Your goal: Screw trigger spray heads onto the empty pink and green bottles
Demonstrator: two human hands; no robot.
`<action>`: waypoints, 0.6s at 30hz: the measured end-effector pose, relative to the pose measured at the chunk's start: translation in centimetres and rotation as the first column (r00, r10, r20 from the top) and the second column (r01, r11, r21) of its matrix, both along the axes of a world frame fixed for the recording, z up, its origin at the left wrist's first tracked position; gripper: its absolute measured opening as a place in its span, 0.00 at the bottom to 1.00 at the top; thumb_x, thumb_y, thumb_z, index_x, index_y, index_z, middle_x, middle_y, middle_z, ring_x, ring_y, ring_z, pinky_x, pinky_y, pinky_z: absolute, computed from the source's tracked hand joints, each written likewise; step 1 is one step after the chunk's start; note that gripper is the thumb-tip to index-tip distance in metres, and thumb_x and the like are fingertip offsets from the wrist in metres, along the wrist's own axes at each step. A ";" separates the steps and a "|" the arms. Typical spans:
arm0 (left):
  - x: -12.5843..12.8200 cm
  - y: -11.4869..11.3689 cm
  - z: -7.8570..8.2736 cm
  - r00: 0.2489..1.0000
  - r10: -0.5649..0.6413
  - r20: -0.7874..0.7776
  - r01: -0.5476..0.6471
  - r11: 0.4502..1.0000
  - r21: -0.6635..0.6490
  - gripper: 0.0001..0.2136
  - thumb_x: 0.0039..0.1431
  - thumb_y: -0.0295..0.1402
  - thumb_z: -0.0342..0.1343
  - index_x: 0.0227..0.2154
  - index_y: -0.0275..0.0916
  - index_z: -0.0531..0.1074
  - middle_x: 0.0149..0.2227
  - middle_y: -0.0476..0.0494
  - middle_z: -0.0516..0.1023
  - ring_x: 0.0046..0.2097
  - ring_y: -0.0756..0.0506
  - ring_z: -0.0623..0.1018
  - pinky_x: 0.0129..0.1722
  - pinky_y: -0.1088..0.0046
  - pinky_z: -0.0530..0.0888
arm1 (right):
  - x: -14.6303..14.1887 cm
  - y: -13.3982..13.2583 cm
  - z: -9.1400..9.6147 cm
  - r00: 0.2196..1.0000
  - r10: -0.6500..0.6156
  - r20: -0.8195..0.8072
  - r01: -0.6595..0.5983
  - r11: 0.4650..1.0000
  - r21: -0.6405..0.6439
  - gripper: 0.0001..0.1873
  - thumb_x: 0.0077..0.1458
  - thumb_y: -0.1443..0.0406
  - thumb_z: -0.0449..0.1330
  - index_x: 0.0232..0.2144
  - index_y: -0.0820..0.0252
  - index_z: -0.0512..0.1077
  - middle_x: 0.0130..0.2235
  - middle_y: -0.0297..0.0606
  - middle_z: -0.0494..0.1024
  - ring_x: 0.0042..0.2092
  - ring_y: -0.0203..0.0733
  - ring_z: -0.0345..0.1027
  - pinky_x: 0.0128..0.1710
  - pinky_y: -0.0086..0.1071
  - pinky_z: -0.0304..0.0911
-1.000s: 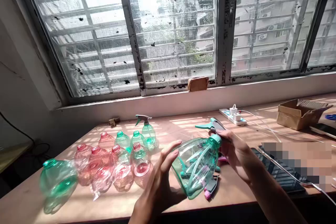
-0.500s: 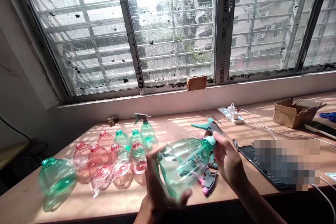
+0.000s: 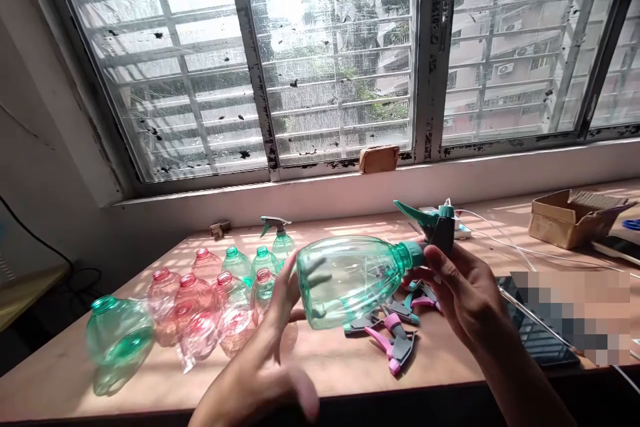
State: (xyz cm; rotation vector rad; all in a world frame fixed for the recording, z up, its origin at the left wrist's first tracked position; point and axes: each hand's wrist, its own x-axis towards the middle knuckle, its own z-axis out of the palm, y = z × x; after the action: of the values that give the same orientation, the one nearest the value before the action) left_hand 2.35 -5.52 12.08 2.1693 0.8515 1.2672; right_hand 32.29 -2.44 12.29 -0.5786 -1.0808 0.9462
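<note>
A clear green spray bottle (image 3: 345, 283) lies tilted nearly sideways in the air above the table. Its trigger sprayer (image 3: 440, 230), dark grey with a green lever, sits at the bottle's neck. My right hand (image 3: 465, 293) is closed around the sprayer, by the collar. At the bottle's base is my left hand (image 3: 267, 347), its thumb spread wide and its fingers showing through the plastic behind; whether they touch it is unclear. Below the bottle, several loose trigger sprayers (image 3: 395, 343) in pink, green and grey lie on the table.
Red and green bottles without tops (image 3: 187, 300) stand grouped at the left, with a green bottle (image 3: 117, 330) nearest the edge. Behind them is another bottle with a sprayer (image 3: 275, 225). A tablet (image 3: 545, 333), cables and an open cardboard box (image 3: 560, 217) are at the right.
The bottle has turned flatter and risen slightly, its sprayer moving up and right with my right hand. My left hand has shifted left and loosened from around the bottle's base.
</note>
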 end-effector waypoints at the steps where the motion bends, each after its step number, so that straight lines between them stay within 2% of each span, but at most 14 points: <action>1: 0.4 -0.3 0.3 0.998 0.064 -0.019 -0.061 0.990 0.123 0.59 0.52 0.62 0.70 0.79 0.58 0.40 0.80 0.33 0.54 0.77 0.23 0.61 0.66 0.35 0.73 | -0.1 0.2 0.1 0.999 0.016 -0.031 -0.017 0.999 -0.044 0.18 0.56 0.47 0.76 0.40 0.51 0.82 0.29 0.35 0.84 0.26 0.44 0.78 0.20 0.32 0.67; 2: 0.9 -0.4 0.5 0.990 0.135 -0.036 -0.122 0.962 0.244 0.60 0.56 0.53 0.73 0.79 0.60 0.35 0.81 0.34 0.50 0.78 0.25 0.57 0.69 0.37 0.72 | -0.1 0.4 0.2 0.998 0.040 -0.038 -0.044 0.995 -0.091 0.19 0.56 0.47 0.76 0.39 0.52 0.82 0.29 0.35 0.83 0.25 0.43 0.77 0.19 0.31 0.66; 3: 1.4 -0.5 0.7 0.981 0.187 -0.058 -0.156 0.927 0.341 0.56 0.60 0.43 0.73 0.78 0.62 0.36 0.81 0.35 0.48 0.79 0.28 0.55 0.70 0.39 0.71 | -0.1 0.5 0.3 0.997 0.075 -0.027 -0.078 0.989 -0.128 0.20 0.56 0.47 0.76 0.38 0.54 0.81 0.28 0.35 0.83 0.25 0.42 0.77 0.19 0.30 0.65; 5: 2.1 -0.6 1.0 0.968 0.225 -0.114 -0.155 0.886 0.438 0.44 0.67 0.28 0.66 0.76 0.62 0.47 0.79 0.37 0.53 0.79 0.31 0.58 0.70 0.43 0.72 | 0.0 0.7 0.1 0.989 0.143 0.031 -0.136 0.976 -0.168 0.22 0.55 0.46 0.76 0.35 0.57 0.80 0.29 0.37 0.83 0.26 0.43 0.78 0.23 0.31 0.69; 6: 2.1 -0.5 1.1 0.963 0.230 -0.142 -0.147 0.886 0.440 0.41 0.68 0.25 0.64 0.74 0.62 0.52 0.78 0.37 0.58 0.77 0.32 0.62 0.69 0.45 0.74 | 0.3 0.8 0.0 0.984 0.164 0.071 -0.150 0.974 -0.172 0.22 0.56 0.46 0.75 0.34 0.58 0.80 0.29 0.38 0.83 0.28 0.44 0.79 0.25 0.33 0.71; 8: 1.3 -0.3 1.1 0.953 0.261 -0.153 -0.184 0.902 0.390 0.40 0.64 0.32 0.69 0.72 0.60 0.56 0.73 0.35 0.66 0.72 0.30 0.70 0.65 0.45 0.77 | 0.9 1.0 -0.5 0.977 0.149 0.155 -0.125 0.980 -0.151 0.23 0.56 0.45 0.75 0.38 0.57 0.82 0.28 0.39 0.84 0.28 0.45 0.79 0.26 0.34 0.73; 10: -0.1 0.0 1.3 0.945 0.296 -0.142 -0.249 0.928 0.276 0.43 0.58 0.45 0.74 0.72 0.59 0.57 0.68 0.34 0.73 0.66 0.28 0.77 0.61 0.45 0.80 | 1.9 1.3 -0.8 0.975 0.088 0.206 -0.069 0.993 -0.099 0.22 0.57 0.47 0.75 0.44 0.54 0.83 0.28 0.37 0.84 0.28 0.45 0.78 0.24 0.33 0.71; 13: -2.6 0.5 1.7 0.947 0.318 -0.054 -0.313 0.946 0.088 0.40 0.58 0.61 0.66 0.69 0.52 0.62 0.63 0.32 0.77 0.61 0.27 0.80 0.59 0.45 0.81 | 3.8 1.7 -1.0 0.986 -0.012 0.165 0.003 0.999 0.054 0.18 0.55 0.51 0.77 0.45 0.49 0.85 0.32 0.37 0.86 0.29 0.44 0.79 0.28 0.35 0.76; 16: -4.3 1.2 2.6 0.884 0.454 0.115 -0.462 0.885 0.058 0.38 0.60 0.67 0.58 0.62 0.43 0.70 0.58 0.31 0.81 0.58 0.26 0.81 0.56 0.46 0.81 | 5.7 2.0 -0.6 0.974 -0.156 0.165 0.135 0.982 0.133 0.15 0.55 0.52 0.78 0.42 0.48 0.85 0.37 0.37 0.88 0.33 0.46 0.81 0.34 0.38 0.80; 18: -5.4 1.6 3.2 0.791 0.541 0.284 -0.585 0.806 0.093 0.34 0.62 0.62 0.60 0.60 0.40 0.71 0.52 0.35 0.83 0.53 0.30 0.82 0.55 0.50 0.80 | 6.6 2.3 -0.4 0.927 -0.242 0.288 0.219 0.970 0.108 0.16 0.56 0.50 0.76 0.43 0.47 0.85 0.40 0.38 0.88 0.37 0.49 0.83 0.36 0.39 0.81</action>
State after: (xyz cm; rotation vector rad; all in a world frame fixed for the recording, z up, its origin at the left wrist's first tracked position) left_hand -3.01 -3.89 15.31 1.8762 1.3938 1.9214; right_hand 38.90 -0.15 11.90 -0.7873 -1.2803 0.6211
